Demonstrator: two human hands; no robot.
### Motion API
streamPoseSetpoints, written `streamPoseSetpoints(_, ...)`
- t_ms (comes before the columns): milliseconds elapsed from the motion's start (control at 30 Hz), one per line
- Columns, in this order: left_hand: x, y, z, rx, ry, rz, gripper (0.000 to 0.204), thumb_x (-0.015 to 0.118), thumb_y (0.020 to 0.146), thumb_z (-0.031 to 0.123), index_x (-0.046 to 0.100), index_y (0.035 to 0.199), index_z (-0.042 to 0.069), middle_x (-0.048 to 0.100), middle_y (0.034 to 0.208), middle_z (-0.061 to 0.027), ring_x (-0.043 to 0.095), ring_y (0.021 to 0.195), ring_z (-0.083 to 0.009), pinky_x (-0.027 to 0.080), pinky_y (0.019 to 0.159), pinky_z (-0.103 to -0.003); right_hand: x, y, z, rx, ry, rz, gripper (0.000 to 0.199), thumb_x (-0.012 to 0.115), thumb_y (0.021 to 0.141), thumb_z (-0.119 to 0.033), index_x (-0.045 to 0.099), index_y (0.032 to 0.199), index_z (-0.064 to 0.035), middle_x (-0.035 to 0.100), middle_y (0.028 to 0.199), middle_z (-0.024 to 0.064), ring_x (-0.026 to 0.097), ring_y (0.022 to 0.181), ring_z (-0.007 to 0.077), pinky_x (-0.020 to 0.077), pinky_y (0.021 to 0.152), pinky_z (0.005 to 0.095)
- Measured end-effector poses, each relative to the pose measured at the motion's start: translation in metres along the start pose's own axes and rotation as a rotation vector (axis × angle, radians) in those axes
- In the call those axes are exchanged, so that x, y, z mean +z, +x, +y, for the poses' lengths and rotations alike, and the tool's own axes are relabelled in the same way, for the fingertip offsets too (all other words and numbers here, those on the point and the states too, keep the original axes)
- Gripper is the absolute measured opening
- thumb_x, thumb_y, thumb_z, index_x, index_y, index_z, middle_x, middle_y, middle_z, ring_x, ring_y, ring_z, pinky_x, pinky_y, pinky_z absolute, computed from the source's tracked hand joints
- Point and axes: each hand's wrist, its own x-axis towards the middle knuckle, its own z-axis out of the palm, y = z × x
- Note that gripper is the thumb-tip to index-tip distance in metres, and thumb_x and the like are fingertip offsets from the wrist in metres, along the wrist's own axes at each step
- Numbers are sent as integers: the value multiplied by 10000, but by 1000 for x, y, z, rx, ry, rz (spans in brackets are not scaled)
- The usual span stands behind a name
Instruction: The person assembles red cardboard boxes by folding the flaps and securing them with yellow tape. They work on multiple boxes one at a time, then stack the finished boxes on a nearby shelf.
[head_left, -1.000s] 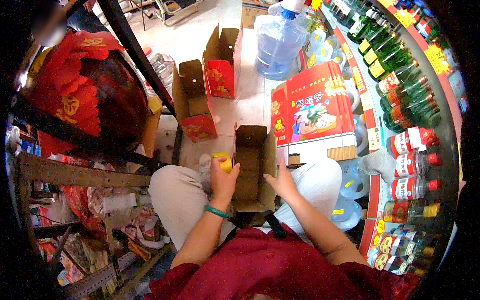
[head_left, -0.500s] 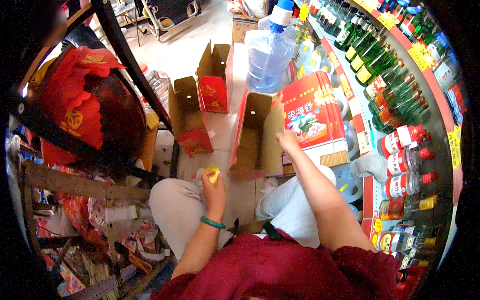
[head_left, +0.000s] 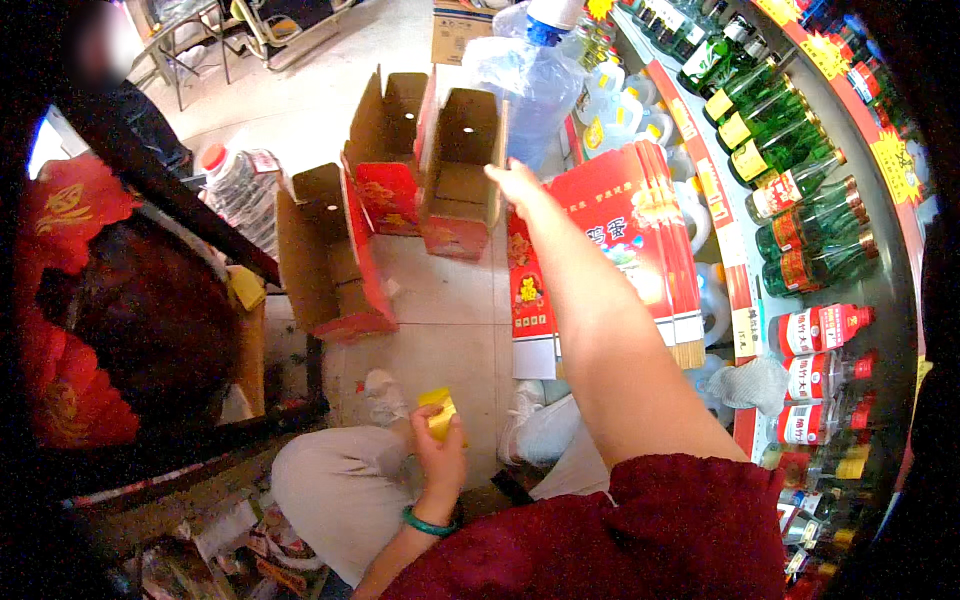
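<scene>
Already three boxes point(head_left: 460, 165) stand open upper centre, flat cartons point(head_left: 655, 255) lie unmade centre-right, the left hand point(head_left: 440, 455) pinches a yellow block point(head_left: 436, 412) lower centre, and the right hand point(head_left: 513, 185) meets one box, grip unclear.

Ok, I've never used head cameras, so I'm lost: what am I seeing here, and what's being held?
There's no machine: these are a person's two bare hands. Every picture comes from a fisheye camera on their head, looking down, so straight edges bend. The left hand holds a small yellow object of unclear kind. The right hand is at the edge of an open carton. That carton stands on the floor beside two other open cartons; a stack of flat red cartons lies to the right.
</scene>
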Motion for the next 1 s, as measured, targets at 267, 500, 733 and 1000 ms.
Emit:
streamPoseSetpoints(267, 15, 5, 16, 131, 213, -29, 168, 456, 919, 182, 470, 1015, 44, 492, 961, -70, 466, 920, -172, 385, 829, -297, 34, -6, 66, -44, -170, 189, 430, 475, 771, -165, 497, 1172, -10, 602, 943, 272, 586, 895, 416, 462, 811, 471)
streamPoseSetpoints(500, 15, 2, 10, 143, 202, -94, 175, 440, 933, 188, 484, 994, 30, 501, 942, -80, 475, 894, -182, 388, 817, -300, 33, -3, 12, -50, -256, 225, 615, 556, 829, -295, 325, 1367, -106, 573, 1061, 283, 570, 976, 406, 443, 866, 452)
streamPoseSetpoints(733, 11, 4, -2, 188, 272, -47, 160, 468, 920, 174, 503, 967, 25, 518, 939, -76, 480, 899, -169, 394, 812, -298, -38, -109, 52, -331, -451, 228, 499, 606, 796, -284, 493, 1222, -51, 575, 1089, 240, 535, 1048, 369, 424, 906, 421)
streamPoseSetpoints(1000, 9, -11, -3, 128, 262, -130, 166, 507, 906, 200, 517, 983, 53, 558, 871, -61, 518, 808, -155, 432, 731, -292, -214, -270, 102, 121, -1058, 551, 259, 641, 784, -258, 621, 907, -31, 628, 894, 180, 611, 866, 342, 496, 761, 426)
